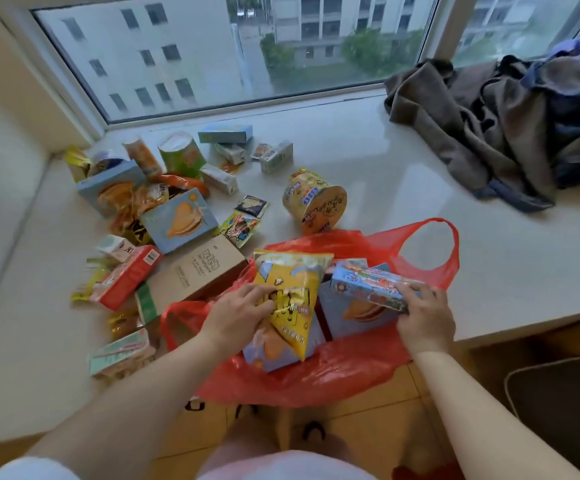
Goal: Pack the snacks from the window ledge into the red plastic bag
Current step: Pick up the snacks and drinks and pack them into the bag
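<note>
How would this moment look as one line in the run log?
stage: packing | left hand: holds yellow snack bag | right hand: holds blue box | red plastic bag: open, part filled | ledge: many snacks left

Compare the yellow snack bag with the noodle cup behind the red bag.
The yellow bag is a flat, soft pouch; the noodle cup is a rigid round tub. The yellow bag sits in the red bag under the left hand; the noodle cup lies tipped on its side on the ledge, untouched. Both are mostly yellow.
</note>
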The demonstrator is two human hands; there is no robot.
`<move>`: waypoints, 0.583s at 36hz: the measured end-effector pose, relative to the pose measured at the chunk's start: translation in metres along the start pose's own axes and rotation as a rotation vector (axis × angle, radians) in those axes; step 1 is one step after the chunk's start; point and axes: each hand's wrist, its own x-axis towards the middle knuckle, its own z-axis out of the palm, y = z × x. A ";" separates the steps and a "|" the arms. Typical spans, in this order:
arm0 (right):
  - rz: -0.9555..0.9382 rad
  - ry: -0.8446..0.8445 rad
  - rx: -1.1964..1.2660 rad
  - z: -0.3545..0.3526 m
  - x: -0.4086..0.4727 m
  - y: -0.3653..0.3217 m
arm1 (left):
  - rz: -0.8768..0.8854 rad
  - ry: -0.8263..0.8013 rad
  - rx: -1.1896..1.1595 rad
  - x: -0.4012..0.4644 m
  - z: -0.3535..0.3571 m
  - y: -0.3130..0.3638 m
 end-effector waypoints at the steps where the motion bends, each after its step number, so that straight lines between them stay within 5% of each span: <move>1: 0.022 -0.005 0.003 0.000 0.002 0.000 | 0.031 -0.054 0.041 -0.002 0.004 0.001; 4: 0.014 -0.030 -0.001 0.001 0.006 -0.002 | 0.057 -0.211 0.114 -0.009 0.017 0.006; 10: -0.148 -0.135 -0.028 0.011 0.008 -0.013 | 0.057 -0.259 0.113 -0.011 0.027 0.010; 15: -0.313 -0.275 -0.170 0.025 0.006 -0.022 | -0.131 -0.474 0.028 -0.022 0.028 0.007; 21: -0.290 -0.518 -0.256 0.031 0.002 -0.028 | -0.290 -0.342 -0.193 -0.019 0.030 0.010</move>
